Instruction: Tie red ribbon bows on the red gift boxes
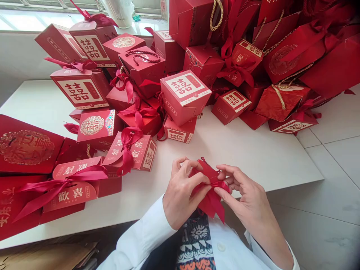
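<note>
At the table's front edge, close to my body, a small red gift box (207, 170) sits between my two hands. A glossy red ribbon (215, 204) crosses it, with a tail hanging down toward me. My left hand (184, 189) pinches the ribbon near its middle with thumb and index finger. From the other side my right hand (240, 189) grips a loop of the same ribbon between thumb and fingers. Much of the box is hidden behind my fingers. A dark red cord (204, 161) shows at its far end.
Finished-looking red boxes crowd the white table (239, 153). A ribboned box (132, 152) lies to the left, and a pink-red box (184, 95) rests on a smaller one ahead. Larger bags with gold cords (278, 95) pile up at right. Cardboard (47, 257) lies below left.
</note>
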Tool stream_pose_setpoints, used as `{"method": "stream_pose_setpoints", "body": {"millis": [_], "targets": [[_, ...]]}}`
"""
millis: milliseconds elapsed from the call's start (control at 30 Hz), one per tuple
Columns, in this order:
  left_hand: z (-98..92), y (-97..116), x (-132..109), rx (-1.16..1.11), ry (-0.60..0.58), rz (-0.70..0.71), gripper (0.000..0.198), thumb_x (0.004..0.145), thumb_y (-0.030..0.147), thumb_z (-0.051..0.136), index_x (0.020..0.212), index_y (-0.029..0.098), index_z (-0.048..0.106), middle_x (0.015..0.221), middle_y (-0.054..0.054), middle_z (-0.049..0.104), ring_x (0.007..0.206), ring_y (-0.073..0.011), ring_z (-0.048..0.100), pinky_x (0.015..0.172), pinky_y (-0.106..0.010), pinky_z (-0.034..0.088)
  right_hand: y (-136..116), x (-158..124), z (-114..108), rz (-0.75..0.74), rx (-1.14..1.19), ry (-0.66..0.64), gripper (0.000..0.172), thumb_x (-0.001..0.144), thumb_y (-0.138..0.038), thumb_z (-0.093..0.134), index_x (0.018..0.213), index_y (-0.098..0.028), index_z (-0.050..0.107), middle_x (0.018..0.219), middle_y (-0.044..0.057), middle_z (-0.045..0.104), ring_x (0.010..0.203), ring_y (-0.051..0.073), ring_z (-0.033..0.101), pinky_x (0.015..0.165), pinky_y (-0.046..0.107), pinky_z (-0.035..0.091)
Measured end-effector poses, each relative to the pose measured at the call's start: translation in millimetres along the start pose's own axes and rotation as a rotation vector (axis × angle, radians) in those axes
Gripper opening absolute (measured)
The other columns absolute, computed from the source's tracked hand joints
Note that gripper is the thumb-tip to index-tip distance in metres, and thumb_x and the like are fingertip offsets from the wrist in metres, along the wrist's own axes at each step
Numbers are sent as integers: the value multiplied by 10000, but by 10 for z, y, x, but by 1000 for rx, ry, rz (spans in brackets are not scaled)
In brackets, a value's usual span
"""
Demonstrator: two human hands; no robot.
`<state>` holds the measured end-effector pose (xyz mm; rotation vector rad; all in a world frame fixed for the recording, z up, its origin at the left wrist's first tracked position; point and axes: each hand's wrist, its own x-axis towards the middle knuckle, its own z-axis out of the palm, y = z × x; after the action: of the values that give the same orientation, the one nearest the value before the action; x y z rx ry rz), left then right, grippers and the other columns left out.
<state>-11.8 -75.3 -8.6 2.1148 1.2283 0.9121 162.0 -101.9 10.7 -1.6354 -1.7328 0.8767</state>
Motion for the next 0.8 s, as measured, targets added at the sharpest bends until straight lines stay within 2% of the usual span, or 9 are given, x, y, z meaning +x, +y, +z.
{"method": "stream_pose_setpoints", "body": {"millis": [233, 433, 500, 700, 800], "targets": [[21, -45, -46, 16, -6, -25, 103, 832, 166, 608, 759, 215, 661, 1034, -46, 541, 1033, -220, 416, 941, -399, 376, -8, 28, -23, 31, 8, -41, 223, 828, -213, 572, 1050, -213, 593, 755, 0, 616, 601, 126, 576, 573, 233, 537], [50, -61, -28, 20, -6, -16, 121, 824, 160, 601, 788, 234, 690, 1077, -51, 539, 1062, -233, 410, 974, -427, 355, -52, 41, -20, 76, -6, -70, 271, 828, -197, 542, 1094, -240, 563, 675, -28, 571, 563, 116, 520, 365, 165, 362], [47, -70, -15, 25, -11, -5, 131, 818, 155, 601, 764, 232, 693, 1071, -51, 549, 1053, -234, 418, 971, -434, 350, -54, 44, -23, 84, -4, -67, 274, 826, -199, 539, 1096, -242, 552, 665, -33, 568, 558, 115, 522, 377, 167, 365], [41, -100, 20, 89, -56, 27, 144, 798, 143, 602, 725, 229, 692, 1073, -59, 568, 1050, -241, 459, 960, -458, 345, -42, 57, -18, 97, 12, -59, 260, 812, -194, 534, 1069, -230, 531, 662, -36, 589, 607, 131, 590, 553, 215, 484], [49, -122, 31, 92, -77, 39, 151, 800, 146, 601, 722, 236, 695, 1084, -54, 575, 1050, -240, 469, 965, -464, 334, -47, 59, 0, 99, 0, -50, 261, 806, -191, 538, 1064, -231, 527, 648, -41, 581, 602, 134, 592, 559, 223, 491]]}}
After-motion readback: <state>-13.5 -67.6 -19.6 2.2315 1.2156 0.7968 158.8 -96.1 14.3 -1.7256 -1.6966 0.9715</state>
